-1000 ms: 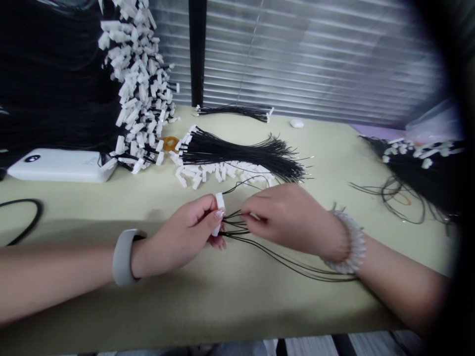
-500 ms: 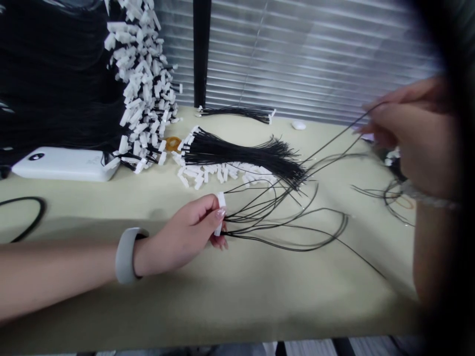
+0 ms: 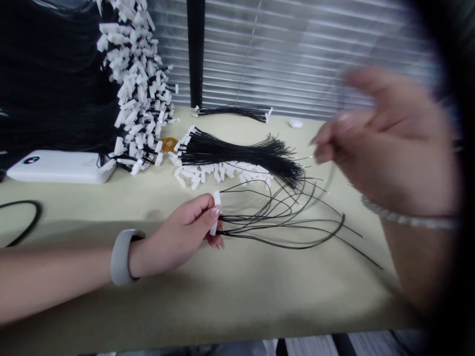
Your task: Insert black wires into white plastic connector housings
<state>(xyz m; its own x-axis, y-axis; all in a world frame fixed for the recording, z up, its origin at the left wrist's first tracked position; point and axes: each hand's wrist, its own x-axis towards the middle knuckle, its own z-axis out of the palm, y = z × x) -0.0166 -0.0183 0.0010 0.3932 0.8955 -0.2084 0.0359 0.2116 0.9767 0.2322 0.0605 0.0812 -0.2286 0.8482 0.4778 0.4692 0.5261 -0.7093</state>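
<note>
My left hand (image 3: 181, 227) pinches a white connector (image 3: 217, 212) upright between thumb and fingers, over the front part of the table. Several thin black wires (image 3: 297, 247) run from it to the right; some loop back, others end loose in bright tips. To the right, above the table, is my right hand (image 3: 389, 143), smeared by motion. Its lower fingers look curled and its top finger is raised. A blurred wire (image 3: 329, 180) rises towards its fingers; whether they grip it I cannot tell.
Behind the hands lies a bundle of black wires (image 3: 237, 151) with white connectors (image 3: 222, 172) under it. A smaller bundle (image 3: 233, 113) is near the blinds. At left are a large heap of connector-ended wires (image 3: 133, 94), a white power bank (image 3: 61, 167) and yellow rubber bands (image 3: 169, 144).
My right hand has swept left, nearer the wire bundle. Wires that were stretched taut up to it now lie slack or curve. My left hand keeps its hold on the connector.
</note>
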